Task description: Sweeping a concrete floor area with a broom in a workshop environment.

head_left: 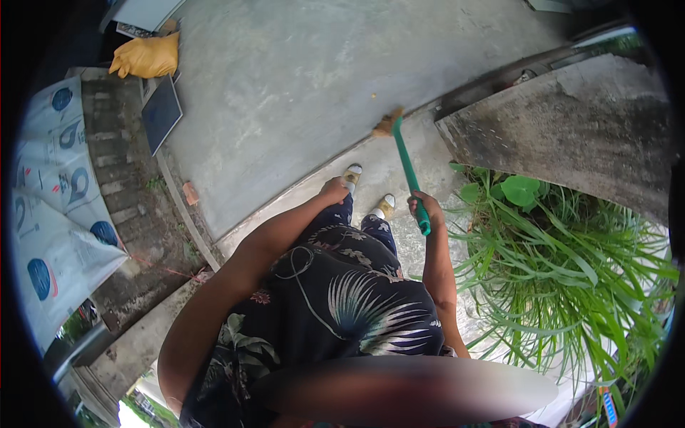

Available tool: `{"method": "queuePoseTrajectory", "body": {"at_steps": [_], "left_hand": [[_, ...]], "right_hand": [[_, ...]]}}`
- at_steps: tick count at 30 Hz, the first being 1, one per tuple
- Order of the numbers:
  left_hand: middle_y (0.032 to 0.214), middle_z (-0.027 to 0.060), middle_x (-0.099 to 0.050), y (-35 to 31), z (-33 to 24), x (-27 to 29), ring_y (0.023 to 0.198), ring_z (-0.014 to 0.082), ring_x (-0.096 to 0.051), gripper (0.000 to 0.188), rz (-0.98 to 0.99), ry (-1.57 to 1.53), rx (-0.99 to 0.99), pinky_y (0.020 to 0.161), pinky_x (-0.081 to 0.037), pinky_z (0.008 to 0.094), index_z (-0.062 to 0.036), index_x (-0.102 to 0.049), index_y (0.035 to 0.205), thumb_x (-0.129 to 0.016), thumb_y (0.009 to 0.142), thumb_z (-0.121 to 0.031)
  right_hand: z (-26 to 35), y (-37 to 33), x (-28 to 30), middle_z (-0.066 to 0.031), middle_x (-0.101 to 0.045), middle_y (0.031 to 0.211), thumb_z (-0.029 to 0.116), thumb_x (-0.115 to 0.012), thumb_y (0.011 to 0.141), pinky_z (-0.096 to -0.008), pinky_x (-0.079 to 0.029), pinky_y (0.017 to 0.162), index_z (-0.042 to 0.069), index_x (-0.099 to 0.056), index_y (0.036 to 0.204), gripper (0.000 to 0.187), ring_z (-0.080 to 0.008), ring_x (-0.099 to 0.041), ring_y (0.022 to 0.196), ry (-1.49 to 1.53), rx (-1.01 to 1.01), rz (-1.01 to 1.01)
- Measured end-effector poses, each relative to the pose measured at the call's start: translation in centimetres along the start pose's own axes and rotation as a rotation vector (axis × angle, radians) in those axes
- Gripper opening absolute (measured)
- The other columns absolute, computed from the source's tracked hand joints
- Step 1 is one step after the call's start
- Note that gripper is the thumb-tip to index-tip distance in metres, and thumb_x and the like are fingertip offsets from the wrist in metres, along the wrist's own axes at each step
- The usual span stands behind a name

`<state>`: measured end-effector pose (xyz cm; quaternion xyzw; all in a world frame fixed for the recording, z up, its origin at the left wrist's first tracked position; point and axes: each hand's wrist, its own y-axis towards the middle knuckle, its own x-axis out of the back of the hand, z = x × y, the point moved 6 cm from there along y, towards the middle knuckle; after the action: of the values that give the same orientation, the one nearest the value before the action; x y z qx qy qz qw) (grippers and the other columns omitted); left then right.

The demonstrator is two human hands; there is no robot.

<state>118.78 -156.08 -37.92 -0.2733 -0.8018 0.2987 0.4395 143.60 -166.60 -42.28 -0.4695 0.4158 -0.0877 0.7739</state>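
My right hand [428, 207] is wrapped round the green handle of a broom [407, 160], close to the handle's near end. The handle slants away from me, and its brown bristles [385, 124] rest at the line where the pale strip of floor meets the wider grey floor. Over my left thigh, my left hand [333, 191] is closed, its fingers curled in and partly hidden. Whether anything is in it I cannot make out. A small yellowish speck [374, 95] lies on the floor just past the bristles.
Long-leaved green plants [564, 264] crowd the right, below a weathered slab [564, 128]. On the left are a low ledge [135, 214] with a printed white sheet [61, 192], a dark flat panel [162, 114], a yellow sack [146, 55] and a reddish brick piece [190, 193].
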Motion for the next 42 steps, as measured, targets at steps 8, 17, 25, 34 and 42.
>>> {"method": "queuePoseTrajectory", "body": {"at_steps": [8, 17, 25, 34, 42], "left_hand": [[0.079, 0.0166, -0.062, -1.5, 6.1, 0.8, 0.050, 0.0187, -0.060, 0.040, -0.062, -0.192, 0.134, 0.056, -0.049, 0.0290, 0.0059, -0.049, 0.104, -0.054, 0.073, -0.018], [0.069, 0.0164, -0.062, -1.3, 12.7, -0.1, 0.055, 0.0207, -0.062, 0.023, -0.165, -0.183, 0.123, 0.059, -0.050, 0.0312, 0.0049, -0.058, 0.084, -0.049, 0.072, -0.013], [0.073, 0.0058, -0.060, 0.5, 19.8, 5.5, 0.082, 0.0225, -0.058, 0.020, -0.198, 0.694, -0.247, 0.064, -0.047, 0.0353, -0.0085, -0.061, 0.067, -0.066, 0.060, -0.026], [0.079, 0.0142, -0.055, -6.3, 37.1, 11.7, 0.058, 0.0267, -0.062, 0.019, -0.404, -1.199, 0.654, 0.042, -0.043, 0.0332, -0.0057, -0.046, 0.093, -0.045, 0.079, -0.018], [0.097, 0.0136, -0.053, 0.1, 16.0, 24.4, 0.080, 0.0257, -0.058, 0.035, -0.030, -1.335, 0.055, 0.063, -0.047, 0.0357, -0.0084, -0.043, 0.108, -0.052, 0.080, -0.028]], "right_hand": [[-4.5, -9.1, 20.4, -0.0007, -0.041, 0.053, 0.021, -0.047, 0.080, -0.0207, -0.036, 0.038, 0.010, -0.039, 0.066, 0.020, -0.0106, -0.042, 0.044, 0.351, -0.045, -0.211], [-2.6, -11.2, -0.6, 0.0021, -0.039, 0.056, 0.017, -0.050, 0.079, -0.0201, -0.038, 0.050, 0.007, -0.040, 0.069, 0.017, -0.0089, -0.041, 0.052, 0.402, -0.142, 0.007], [0.6, -9.5, -0.2, -0.0019, -0.044, 0.058, 0.022, -0.051, 0.079, -0.0245, -0.042, 0.045, 0.003, -0.041, 0.075, 0.021, -0.0125, -0.045, 0.048, 0.559, -0.359, 0.018], [1.5, 1.6, -15.3, -0.0078, -0.047, 0.057, 0.010, -0.046, 0.073, -0.0288, -0.041, 0.044, 0.005, -0.042, 0.062, 0.013, -0.0195, -0.049, 0.049, 0.256, 0.151, -0.049], [0.7, 10.9, -37.5, -0.0071, -0.051, 0.059, 0.022, -0.052, 0.076, -0.0286, -0.043, 0.043, 0.005, -0.048, 0.069, 0.019, -0.0187, -0.051, 0.047, -0.461, 0.006, 0.213]]}}
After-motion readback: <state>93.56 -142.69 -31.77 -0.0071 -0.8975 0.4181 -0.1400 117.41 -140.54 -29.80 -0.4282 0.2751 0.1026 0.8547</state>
